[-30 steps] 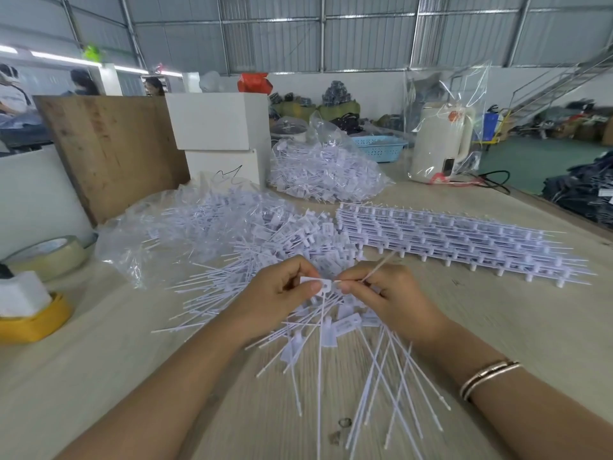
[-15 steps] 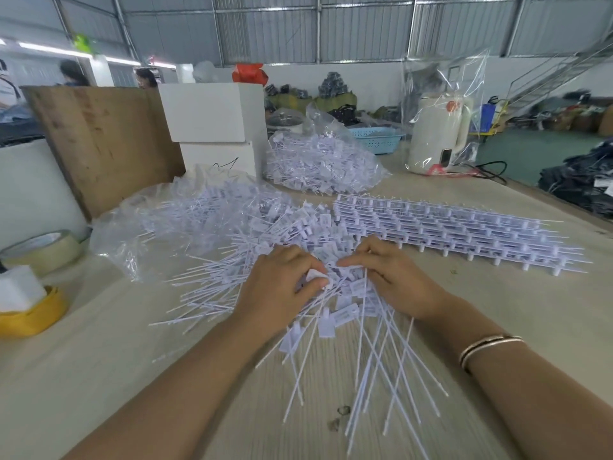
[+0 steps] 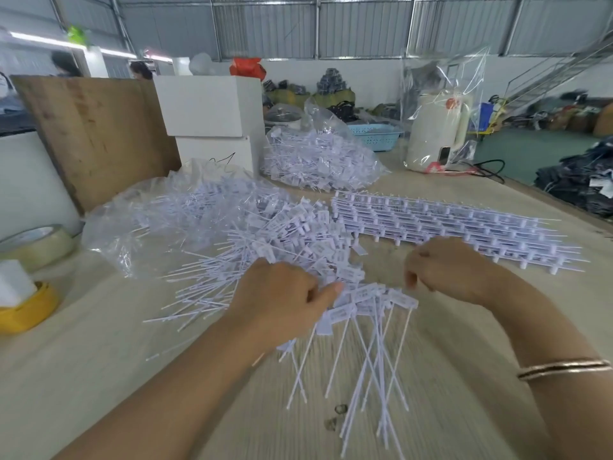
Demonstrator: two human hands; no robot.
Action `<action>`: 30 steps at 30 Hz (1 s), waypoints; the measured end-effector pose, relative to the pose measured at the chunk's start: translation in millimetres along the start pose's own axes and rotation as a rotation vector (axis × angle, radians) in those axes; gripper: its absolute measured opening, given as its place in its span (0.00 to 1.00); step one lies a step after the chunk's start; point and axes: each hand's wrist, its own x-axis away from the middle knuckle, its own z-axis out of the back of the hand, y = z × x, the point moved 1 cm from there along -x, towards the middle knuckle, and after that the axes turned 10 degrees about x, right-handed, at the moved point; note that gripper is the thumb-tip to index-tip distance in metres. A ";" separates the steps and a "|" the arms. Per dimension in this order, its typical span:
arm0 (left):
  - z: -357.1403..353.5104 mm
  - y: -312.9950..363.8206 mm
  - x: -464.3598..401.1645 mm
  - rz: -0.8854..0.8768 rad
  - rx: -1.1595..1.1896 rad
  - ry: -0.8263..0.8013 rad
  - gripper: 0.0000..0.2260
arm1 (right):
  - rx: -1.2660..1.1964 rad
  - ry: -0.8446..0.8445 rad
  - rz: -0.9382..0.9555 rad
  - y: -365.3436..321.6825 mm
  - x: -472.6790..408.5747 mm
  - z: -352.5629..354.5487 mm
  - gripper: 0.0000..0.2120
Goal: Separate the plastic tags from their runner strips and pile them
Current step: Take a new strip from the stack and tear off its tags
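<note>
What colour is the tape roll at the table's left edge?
Yellow tape roll, seen in the head view.

White tags (image 3: 285,247), yellow tape roll (image 3: 28,310)

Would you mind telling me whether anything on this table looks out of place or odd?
Only one thing: two small dark metal rings lie on the wooden table among the loose white plastic tags, and look unrelated to them. Otherwise nothing stands out.
</note>
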 end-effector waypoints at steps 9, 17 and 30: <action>-10.7 8.3 3.8 0.052 -0.003 -0.072 0.36 | -0.240 -0.515 0.211 -34.9 13.3 -26.1 0.10; -13.3 4.3 5.2 -0.029 -0.019 -0.068 0.19 | -0.303 -0.438 0.258 -43.6 9.7 -42.1 0.17; -18.1 -51.3 -12.5 0.030 -0.142 0.011 0.25 | -0.427 -0.027 0.307 -39.3 7.4 -34.0 0.16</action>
